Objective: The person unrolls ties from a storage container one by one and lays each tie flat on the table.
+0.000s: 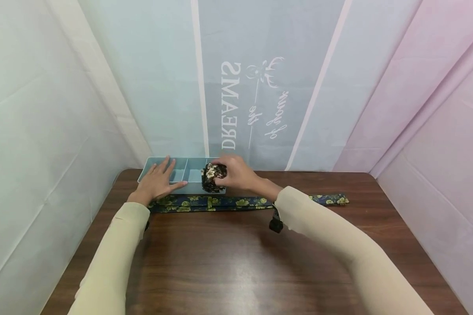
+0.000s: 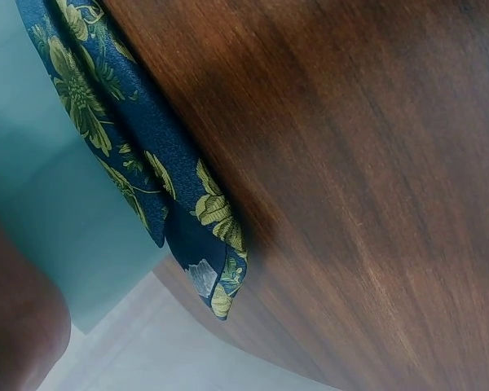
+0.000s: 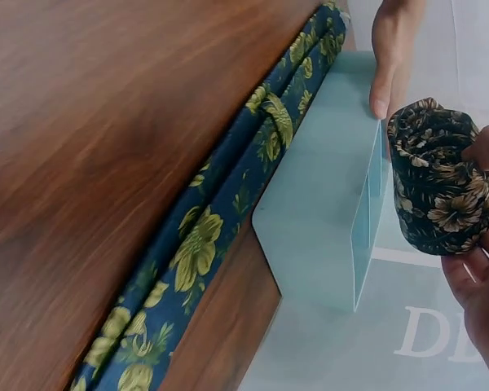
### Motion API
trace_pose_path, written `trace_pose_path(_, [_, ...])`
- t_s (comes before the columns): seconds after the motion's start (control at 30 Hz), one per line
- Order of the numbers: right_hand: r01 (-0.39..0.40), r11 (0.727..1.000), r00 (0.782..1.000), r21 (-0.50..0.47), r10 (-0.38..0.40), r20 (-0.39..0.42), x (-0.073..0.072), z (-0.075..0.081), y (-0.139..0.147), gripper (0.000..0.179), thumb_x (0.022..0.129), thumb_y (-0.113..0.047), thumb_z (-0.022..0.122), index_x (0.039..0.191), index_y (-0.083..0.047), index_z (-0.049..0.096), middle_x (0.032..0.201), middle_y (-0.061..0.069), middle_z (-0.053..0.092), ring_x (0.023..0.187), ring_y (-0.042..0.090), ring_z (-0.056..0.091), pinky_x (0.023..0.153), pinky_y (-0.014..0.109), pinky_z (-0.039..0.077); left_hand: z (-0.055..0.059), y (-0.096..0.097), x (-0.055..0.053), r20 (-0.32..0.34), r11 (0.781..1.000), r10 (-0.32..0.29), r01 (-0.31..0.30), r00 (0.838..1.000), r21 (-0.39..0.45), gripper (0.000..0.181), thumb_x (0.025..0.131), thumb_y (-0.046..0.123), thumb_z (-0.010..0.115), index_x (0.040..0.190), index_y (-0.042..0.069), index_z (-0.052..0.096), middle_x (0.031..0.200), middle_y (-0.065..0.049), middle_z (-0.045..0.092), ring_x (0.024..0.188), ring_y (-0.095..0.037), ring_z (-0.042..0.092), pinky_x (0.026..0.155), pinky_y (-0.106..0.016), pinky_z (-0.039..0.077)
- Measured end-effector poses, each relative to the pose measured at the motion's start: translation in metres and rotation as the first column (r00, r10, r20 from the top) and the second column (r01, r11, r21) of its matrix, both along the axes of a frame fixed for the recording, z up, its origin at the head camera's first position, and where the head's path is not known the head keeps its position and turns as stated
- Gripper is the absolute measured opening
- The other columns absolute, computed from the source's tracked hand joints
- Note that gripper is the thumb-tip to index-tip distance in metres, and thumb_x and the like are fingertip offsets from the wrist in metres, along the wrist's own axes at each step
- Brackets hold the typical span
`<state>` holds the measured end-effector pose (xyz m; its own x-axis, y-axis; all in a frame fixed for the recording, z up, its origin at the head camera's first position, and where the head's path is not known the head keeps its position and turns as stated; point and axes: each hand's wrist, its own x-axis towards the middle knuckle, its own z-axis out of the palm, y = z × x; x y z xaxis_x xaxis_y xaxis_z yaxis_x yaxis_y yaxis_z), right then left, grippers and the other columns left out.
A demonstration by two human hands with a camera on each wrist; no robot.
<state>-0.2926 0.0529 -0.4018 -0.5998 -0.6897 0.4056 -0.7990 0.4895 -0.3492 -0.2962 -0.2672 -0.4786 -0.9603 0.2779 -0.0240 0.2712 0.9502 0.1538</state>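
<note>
My right hand (image 1: 238, 173) pinches a rolled-up black necktie (image 3: 440, 191) with cream flowers between thumb and fingers. The roll is held above the right end of a light-blue divided box (image 1: 189, 187). On the box's left part rests my left hand (image 1: 156, 183), fingers spread over the compartments and thumb along the front rim. Just in front of the box lies a navy necktie (image 1: 240, 202) with yellow flowers, folded lengthwise and stretched from left to right. Its pointed end shows in the left wrist view. The roll hides the right compartment's inside in the head view.
The brown wooden table (image 1: 205, 258) carries the box near its back edge. Behind it hangs a blue-grey curtain (image 1: 260, 35) with mirrored lettering, and pale cloth walls stand at both sides. A small black device (image 1: 276, 225) sits under my right wrist.
</note>
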Motion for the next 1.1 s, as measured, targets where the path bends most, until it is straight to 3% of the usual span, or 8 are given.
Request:
trace_pose_path(0.07, [-0.005, 1.0, 1.0, 0.008, 0.005, -0.006, 0.004, 0.001, 0.005, 0.05, 0.085, -0.014, 0.082, 0.131, 0.003, 0.072, 0.125, 0.018, 0.075, 0.072, 0.024, 0.062, 0.083, 0.037, 0.056, 0.0, 0.0, 0.0, -0.002, 1.0, -0.001, 0.001, 1.0, 0.006, 0.109, 0.1, 0.079, 0.042, 0.171, 0.004, 0.005, 0.176, -0.024, -0.005, 0.161, -0.046, 0.01, 0.13, -0.062, 0.001])
trace_pose_path(0.13, [-0.011, 1.0, 1.0, 0.015, 0.011, -0.018, 0.008, 0.002, 0.01, 0.049, 0.085, -0.014, 0.082, 0.13, 0.002, 0.072, 0.122, 0.017, 0.076, 0.07, 0.021, 0.058, 0.081, 0.036, 0.055, -0.001, 0.0, 0.0, -0.004, 1.0, 0.0, 0.0, 1.0, 0.01, 0.11, 0.1, 0.08, 0.041, 0.171, 0.004, 0.005, 0.176, -0.024, -0.005, 0.161, -0.046, 0.01, 0.13, -0.062, 0.0])
trace_pose_path(0.23, [-0.026, 0.999, 0.999, 0.024, 0.027, -0.033, 0.015, 0.001, 0.018, 0.048, 0.083, -0.014, 0.083, 0.128, 0.002, 0.073, 0.118, 0.015, 0.077, 0.074, 0.018, 0.059, 0.082, 0.034, 0.057, -0.002, 0.0, 0.0, -0.008, 1.0, 0.002, -0.002, 1.0, 0.012, 0.111, 0.099, 0.081, 0.04, 0.171, 0.004, 0.005, 0.176, -0.024, -0.005, 0.161, -0.046, 0.009, 0.129, -0.062, 0.0])
trace_pose_path(0.47, [-0.034, 0.998, 0.998, 0.055, 0.037, -0.052, 0.031, -0.003, 0.037, 0.048, 0.083, -0.016, 0.084, 0.128, 0.0, 0.075, 0.118, 0.012, 0.077, 0.101, 0.023, 0.072, 0.088, 0.038, 0.059, -0.004, 0.0, 0.0, -0.006, 1.0, 0.003, -0.002, 1.0, 0.022, 0.111, 0.099, 0.08, 0.041, 0.171, 0.004, 0.003, 0.176, -0.024, -0.005, 0.161, -0.045, 0.009, 0.13, -0.061, 0.0])
trace_pose_path(0.67, [-0.017, 0.997, 0.999, 0.076, 0.02, -0.033, 0.041, -0.012, 0.049, 0.049, 0.084, -0.018, 0.084, 0.129, 0.0, 0.074, 0.115, 0.011, 0.077, 0.089, 0.019, 0.066, 0.076, 0.036, 0.054, -0.004, -0.001, 0.0, -0.017, 0.999, -0.001, 0.001, 1.0, 0.044, 0.112, 0.099, 0.081, 0.042, 0.17, 0.004, 0.002, 0.176, -0.024, -0.003, 0.161, -0.046, 0.011, 0.13, -0.062, 0.001])
trace_pose_path(1.1, [-0.023, 0.992, 1.0, 0.124, 0.022, 0.006, 0.057, -0.031, 0.073, 0.044, 0.086, -0.017, 0.083, 0.126, -0.001, 0.075, 0.114, 0.011, 0.076, 0.094, 0.019, 0.07, 0.075, 0.033, 0.053, -0.002, -0.001, 0.003, -0.024, 0.998, -0.011, 0.013, 1.0, 0.069, 0.11, 0.099, 0.078, 0.046, 0.171, 0.008, 0.001, 0.176, -0.024, -0.003, 0.161, -0.047, 0.009, 0.129, -0.062, -0.001])
